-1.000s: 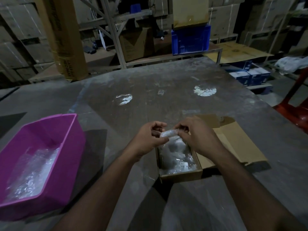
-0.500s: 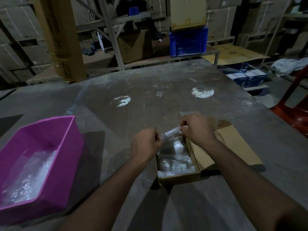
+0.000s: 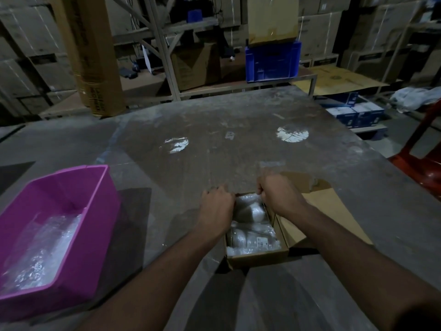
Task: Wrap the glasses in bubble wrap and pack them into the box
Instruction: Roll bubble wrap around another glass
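Now the last bundle goes down into the box

Now the big grey table point(image 3: 238, 120) holds everything; it looks the same as a moment ago. On its left side sits the pink tub point(image 3: 90, 211) with loose bubble wrap point(image 3: 43, 249) lying inside; nothing there has moved.

Near the front edge stands the small cardboard box point(image 3: 257, 258), with its lid flap point(image 3: 327, 211) lying open to the right. A moment ago both hands held a little wrapped bundle up above the box; now the hands are lower, down at the far end of the box, and the bundle is no longer up in the air.

The left hand point(image 3: 217, 206) has its fingers curled over the far left rim of the box; the fingertips are hidden, so I cannot tell if they pinch the wrap or only the rim. The right hand point(image 3: 279, 194) has its fingers curled down at the far right corner; what they hold is hidden too.

Inside the box lie the wrapped glasses point(image 3: 253, 225), white and puffy, packed close together and filling it.

I think the bundle is being tucked in; next the lid can likely be shut.
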Motion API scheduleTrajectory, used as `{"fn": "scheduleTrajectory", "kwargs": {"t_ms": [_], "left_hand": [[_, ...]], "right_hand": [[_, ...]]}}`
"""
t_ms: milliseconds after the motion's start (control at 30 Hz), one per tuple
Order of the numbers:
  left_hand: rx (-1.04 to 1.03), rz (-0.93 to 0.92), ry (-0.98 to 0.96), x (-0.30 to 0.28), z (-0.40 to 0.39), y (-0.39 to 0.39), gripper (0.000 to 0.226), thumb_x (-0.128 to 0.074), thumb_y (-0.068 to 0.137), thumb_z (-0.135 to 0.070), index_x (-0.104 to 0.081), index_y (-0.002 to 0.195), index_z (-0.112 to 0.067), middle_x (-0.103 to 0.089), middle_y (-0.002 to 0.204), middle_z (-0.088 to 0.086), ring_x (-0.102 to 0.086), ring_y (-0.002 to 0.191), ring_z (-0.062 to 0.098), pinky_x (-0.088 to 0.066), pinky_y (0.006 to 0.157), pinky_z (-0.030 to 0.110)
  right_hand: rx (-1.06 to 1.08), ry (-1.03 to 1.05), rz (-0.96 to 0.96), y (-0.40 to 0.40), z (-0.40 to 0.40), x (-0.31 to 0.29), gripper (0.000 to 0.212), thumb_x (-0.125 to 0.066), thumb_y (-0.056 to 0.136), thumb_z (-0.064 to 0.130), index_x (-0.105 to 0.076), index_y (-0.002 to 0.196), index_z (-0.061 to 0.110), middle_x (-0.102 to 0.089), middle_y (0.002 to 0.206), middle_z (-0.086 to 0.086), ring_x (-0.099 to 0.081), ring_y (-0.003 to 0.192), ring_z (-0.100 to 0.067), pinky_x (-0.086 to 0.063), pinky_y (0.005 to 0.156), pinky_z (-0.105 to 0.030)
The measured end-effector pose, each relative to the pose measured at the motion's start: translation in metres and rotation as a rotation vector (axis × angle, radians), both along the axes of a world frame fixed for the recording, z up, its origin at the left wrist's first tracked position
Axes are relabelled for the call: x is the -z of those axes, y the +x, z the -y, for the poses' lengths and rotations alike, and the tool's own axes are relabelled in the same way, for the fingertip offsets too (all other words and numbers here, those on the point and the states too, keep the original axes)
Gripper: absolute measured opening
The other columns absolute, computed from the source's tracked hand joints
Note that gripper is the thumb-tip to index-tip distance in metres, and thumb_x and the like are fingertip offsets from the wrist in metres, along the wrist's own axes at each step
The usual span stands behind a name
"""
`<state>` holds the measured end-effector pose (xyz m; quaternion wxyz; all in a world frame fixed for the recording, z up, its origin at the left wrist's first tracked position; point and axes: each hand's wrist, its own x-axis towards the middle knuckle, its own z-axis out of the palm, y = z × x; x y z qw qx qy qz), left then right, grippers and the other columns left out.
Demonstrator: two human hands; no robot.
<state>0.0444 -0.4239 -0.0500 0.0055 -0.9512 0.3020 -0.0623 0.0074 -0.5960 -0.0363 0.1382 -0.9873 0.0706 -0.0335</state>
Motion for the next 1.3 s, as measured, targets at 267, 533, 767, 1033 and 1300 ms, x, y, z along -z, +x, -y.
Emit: {"fn": "scheduleTrajectory", "kwargs": {"t_ms": [267,533,767,1033,1300], "left_hand": [[0.032,-0.075,0.025,0.006,-0.01,0.004,0.026,-0.053,0.097,-0.025,-0.071,0.116,-0.027,-0.067,0.115,0.001,-0.053,0.113,0.023,-0.04,0.094,0.039],[0.012,-0.082,0.079,0.005,-0.006,0.004,0.026,-0.057,0.095,-0.019,-0.067,0.119,-0.021,-0.069,0.115,0.005,-0.058,0.113,0.026,-0.042,0.094,0.038],[0.018,-0.077,0.081,0.011,-0.006,0.008,0.025,-0.058,0.095,-0.02,-0.061,0.12,-0.019,-0.068,0.117,0.007,-0.059,0.112,0.028,-0.043,0.092,0.039],[0.069,-0.044,0.113,0.015,-0.005,0.011,0.022,-0.057,0.095,-0.017,-0.067,0.115,-0.021,-0.072,0.109,0.004,-0.062,0.103,0.026,-0.046,0.087,0.038],[0.076,-0.094,0.093,0.016,-0.008,0.015,0.027,-0.061,0.093,-0.019,-0.073,0.116,-0.026,-0.074,0.11,0.0,-0.064,0.105,0.024,-0.049,0.094,0.037]], "right_hand": [[-0.11,-0.15,-0.083,-0.004,0.009,0.005,0.022,-0.067,0.092,0.031,-0.073,0.113,0.023,-0.066,0.121,-0.002,-0.048,0.119,-0.021,-0.047,0.101,-0.042],[-0.103,-0.309,-0.07,-0.001,0.001,0.001,0.019,-0.071,0.089,0.017,-0.071,0.108,0.016,-0.069,0.108,-0.004,-0.055,0.104,-0.019,-0.052,0.09,-0.035],[-0.051,-0.396,-0.077,-0.001,-0.002,-0.001,0.022,-0.071,0.09,0.024,-0.068,0.11,0.015,-0.063,0.118,-0.008,-0.05,0.117,-0.023,-0.052,0.093,-0.037],[-0.006,-0.219,-0.292,0.002,0.009,0.014,0.02,-0.061,0.094,0.037,-0.07,0.098,0.019,-0.062,0.108,-0.009,-0.055,0.107,-0.026,-0.046,0.082,-0.036],[0.001,-0.126,-0.218,-0.004,0.013,0.006,0.024,-0.053,0.094,0.022,-0.069,0.077,0.019,-0.065,0.082,0.001,-0.052,0.096,-0.023,-0.052,0.085,-0.04]]}}
